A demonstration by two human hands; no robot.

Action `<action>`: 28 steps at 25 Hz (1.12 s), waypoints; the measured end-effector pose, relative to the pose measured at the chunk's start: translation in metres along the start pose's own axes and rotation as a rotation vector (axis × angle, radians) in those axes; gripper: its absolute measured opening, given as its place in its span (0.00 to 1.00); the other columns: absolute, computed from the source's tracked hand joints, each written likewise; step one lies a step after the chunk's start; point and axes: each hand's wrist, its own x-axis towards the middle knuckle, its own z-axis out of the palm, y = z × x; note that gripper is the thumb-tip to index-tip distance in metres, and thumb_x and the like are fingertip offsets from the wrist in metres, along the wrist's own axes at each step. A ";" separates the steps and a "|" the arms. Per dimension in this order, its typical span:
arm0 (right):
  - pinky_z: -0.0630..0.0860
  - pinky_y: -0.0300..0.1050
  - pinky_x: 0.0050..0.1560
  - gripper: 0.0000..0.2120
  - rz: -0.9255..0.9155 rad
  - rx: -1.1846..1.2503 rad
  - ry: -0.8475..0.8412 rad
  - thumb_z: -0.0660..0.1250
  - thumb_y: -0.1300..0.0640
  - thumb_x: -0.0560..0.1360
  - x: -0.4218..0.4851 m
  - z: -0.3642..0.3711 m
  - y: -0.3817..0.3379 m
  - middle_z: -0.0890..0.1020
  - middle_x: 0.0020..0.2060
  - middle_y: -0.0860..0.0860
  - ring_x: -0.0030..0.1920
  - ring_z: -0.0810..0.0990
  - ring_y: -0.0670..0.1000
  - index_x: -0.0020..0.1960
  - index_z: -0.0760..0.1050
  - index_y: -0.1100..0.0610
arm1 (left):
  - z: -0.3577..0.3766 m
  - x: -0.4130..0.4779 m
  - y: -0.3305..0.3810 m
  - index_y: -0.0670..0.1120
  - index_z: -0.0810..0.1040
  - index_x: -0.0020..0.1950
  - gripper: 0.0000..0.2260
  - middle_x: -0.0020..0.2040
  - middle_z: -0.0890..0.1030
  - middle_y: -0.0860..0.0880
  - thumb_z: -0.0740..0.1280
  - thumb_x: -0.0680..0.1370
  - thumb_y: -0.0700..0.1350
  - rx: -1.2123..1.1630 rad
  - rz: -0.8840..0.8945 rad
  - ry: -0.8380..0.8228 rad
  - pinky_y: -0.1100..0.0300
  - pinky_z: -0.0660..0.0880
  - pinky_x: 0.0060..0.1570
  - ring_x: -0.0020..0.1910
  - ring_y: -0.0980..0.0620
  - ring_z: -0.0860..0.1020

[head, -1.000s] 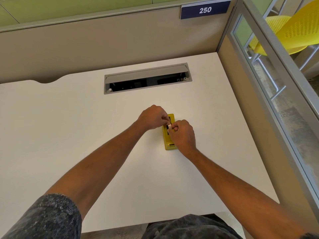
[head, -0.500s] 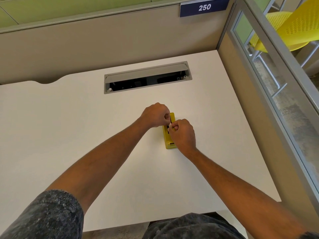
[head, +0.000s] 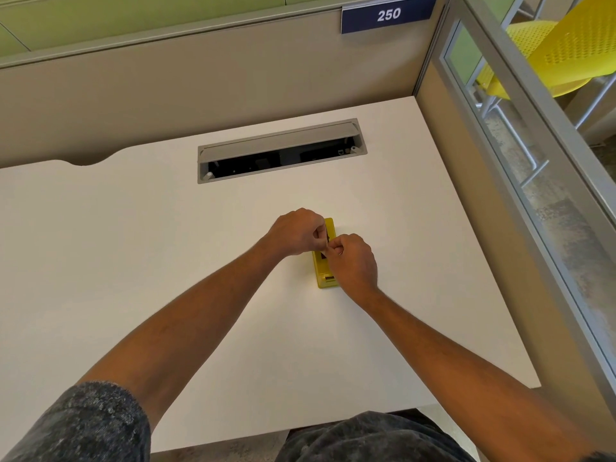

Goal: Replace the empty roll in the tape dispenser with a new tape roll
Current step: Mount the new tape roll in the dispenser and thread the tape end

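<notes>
A small yellow tape dispenser (head: 322, 272) lies lengthwise on the white desk (head: 150, 248), right of centre. My left hand (head: 296, 232) is curled over its far half, fingertips pressed at the dark slot in its middle. My right hand (head: 354, 261) covers its right side, with thumb and forefinger pinched at the same spot and touching the left fingertips. The tape roll itself is hidden between the fingers. Only the near end and the far tip of the dispenser show.
A grey cable hatch (head: 280, 143) is open in the desk beyond the hands. Beige partition walls close the back and the right, with a "250" sign (head: 388, 14) on top. A yellow chair (head: 566, 51) stands behind the glass panel (head: 520, 151).
A small white roll seen between the fingertips a second ago is no longer visible. Both hands have closed tighter together over the dispenser's middle. The dispenser has stayed in place.
</notes>
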 end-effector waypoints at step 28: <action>0.66 0.38 0.25 0.14 0.686 0.667 -0.333 0.76 0.52 0.80 0.010 -0.018 -0.007 0.76 0.31 0.50 0.28 0.69 0.48 0.40 0.79 0.57 | 0.055 -0.049 0.006 0.53 0.84 0.59 0.10 0.54 0.83 0.53 0.66 0.85 0.55 -0.049 0.017 0.307 0.56 0.73 0.42 0.50 0.49 0.83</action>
